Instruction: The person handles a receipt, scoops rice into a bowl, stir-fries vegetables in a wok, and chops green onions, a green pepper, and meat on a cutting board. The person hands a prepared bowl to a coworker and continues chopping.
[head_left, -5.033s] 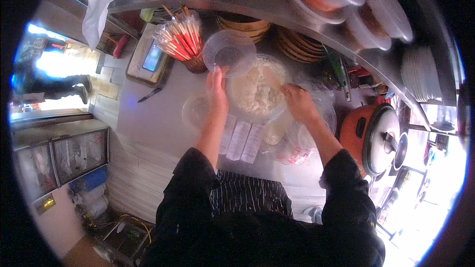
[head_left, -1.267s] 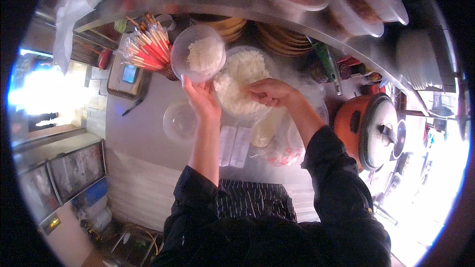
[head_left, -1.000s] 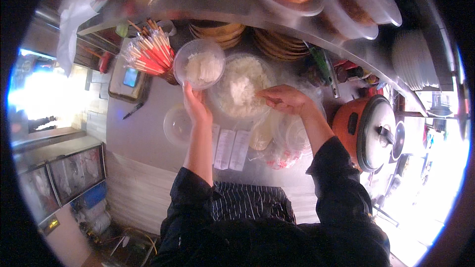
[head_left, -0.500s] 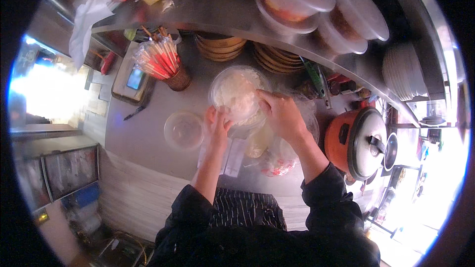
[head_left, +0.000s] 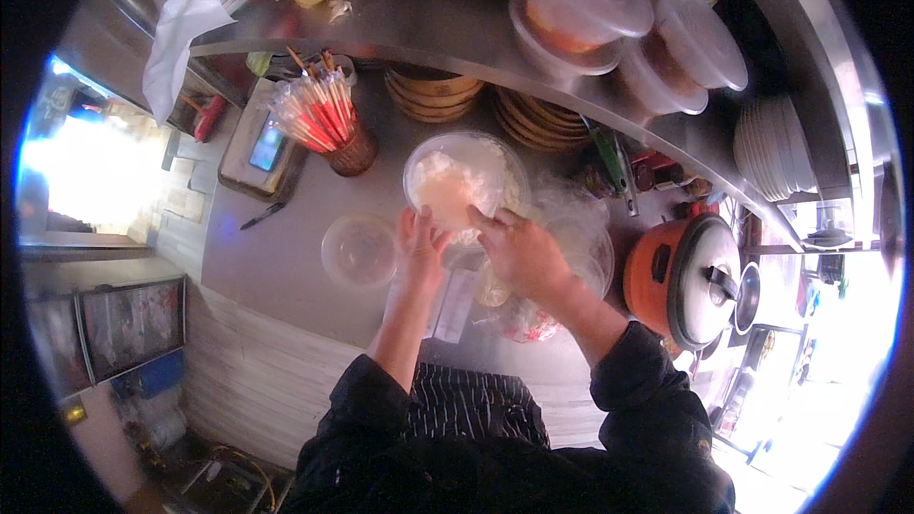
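A clear round plastic bowl [head_left: 411,171] holds soft white food [head_left: 440,176], perhaps rice, above the counter. At its near left side, my left hand [head_left: 419,246] is closed round the edge, thumb and fingers bent against it. My right hand [head_left: 522,249] has its fingers curled and pinched at the near right of the bowl; what they grip is hidden. Behind my right hand lie a clear plastic bag [head_left: 581,238] and a pale yellowish bag or tub [head_left: 492,287]. An empty clear plastic bowl [head_left: 357,252] rests left of my left hand.
A holder of wrapped chopsticks [head_left: 352,152] stands at the back left beside a tray with a phone [head_left: 264,148]. Stacked wooden bowls [head_left: 433,100] sit under the metal shelf [head_left: 381,24], which bears covered tubs [head_left: 586,0]. An orange lidded pot [head_left: 657,276] stands right.
My right hand has moved a little left and nearer me along the bowl. The view has shifted slightly. Haze now shows at the right of the bowl.
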### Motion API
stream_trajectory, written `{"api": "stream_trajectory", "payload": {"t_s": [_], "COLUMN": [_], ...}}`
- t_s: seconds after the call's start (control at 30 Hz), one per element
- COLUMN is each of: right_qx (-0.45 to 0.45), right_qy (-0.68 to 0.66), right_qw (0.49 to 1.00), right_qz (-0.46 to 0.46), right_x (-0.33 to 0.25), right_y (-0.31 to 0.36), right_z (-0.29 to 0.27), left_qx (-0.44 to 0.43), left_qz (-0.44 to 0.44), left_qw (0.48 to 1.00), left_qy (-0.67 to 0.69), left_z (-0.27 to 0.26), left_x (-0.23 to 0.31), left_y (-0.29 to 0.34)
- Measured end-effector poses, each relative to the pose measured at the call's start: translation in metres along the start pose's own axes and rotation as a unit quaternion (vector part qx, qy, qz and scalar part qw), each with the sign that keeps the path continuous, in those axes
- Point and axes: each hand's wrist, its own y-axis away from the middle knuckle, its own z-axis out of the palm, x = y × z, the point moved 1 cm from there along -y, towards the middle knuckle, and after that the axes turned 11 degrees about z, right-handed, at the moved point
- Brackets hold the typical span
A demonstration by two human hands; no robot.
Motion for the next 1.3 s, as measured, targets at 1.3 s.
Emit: {"api": "stream_trajectory", "payload": {"t_s": [1.3], "right_qx": [-0.216], "right_qy": [-0.8], "right_qw": [0.464], "right_qz": [0.313], "right_x": [0.051], "right_y": [-0.01], "right_z": [0.095], "left_qx": [0.075], "left_qz": [0.019], "left_qw": [0.996], "left_qy": [0.051], "left_z": [-0.025], "left_x": [0.023], "left_y": [-0.047]}}
